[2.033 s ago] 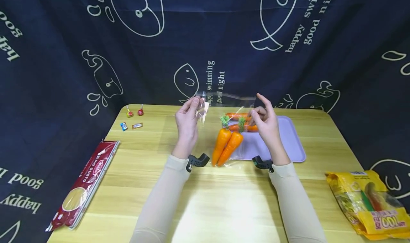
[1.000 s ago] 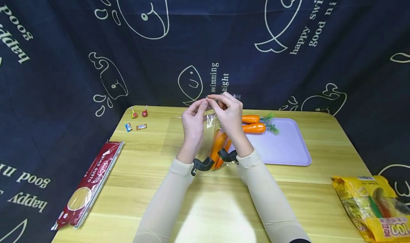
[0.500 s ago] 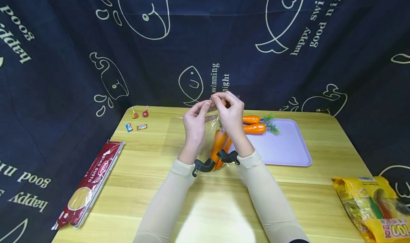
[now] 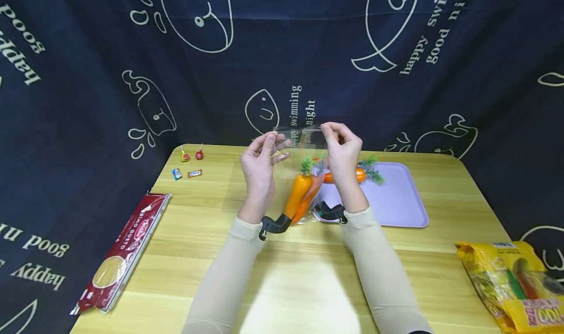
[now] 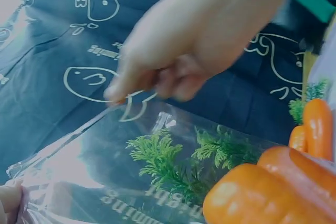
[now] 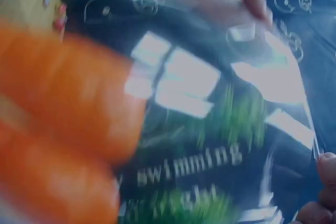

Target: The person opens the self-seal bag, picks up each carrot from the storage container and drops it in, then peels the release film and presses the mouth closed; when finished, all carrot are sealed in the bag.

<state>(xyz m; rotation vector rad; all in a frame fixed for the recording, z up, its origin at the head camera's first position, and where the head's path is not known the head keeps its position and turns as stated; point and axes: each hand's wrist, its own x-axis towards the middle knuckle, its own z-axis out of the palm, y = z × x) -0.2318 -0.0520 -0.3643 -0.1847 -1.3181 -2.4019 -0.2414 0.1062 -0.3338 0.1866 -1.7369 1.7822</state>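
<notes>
A clear zip bag hangs upright between my hands, its top edge stretched between them. Inside it are two orange carrots with green leafy tops. My left hand pinches the bag's upper left corner, thumb on the near side and the other fingers behind the film. My right hand pinches the top edge at the right, thumb against fingertips. In the right wrist view the zip edge runs from one hand to the other. Behind the bag, two more carrots lie on a lilac tray, partly covered by my right hand.
At the back left of the wooden table lie two lollipops and two wrapped candies. A long red packet lies along the left edge. A yellow bag sits at the right.
My hands were close together at the bag's top left corner; my right hand has since moved right along the top edge, spreading the bag out. The carrots inside show more fully.
</notes>
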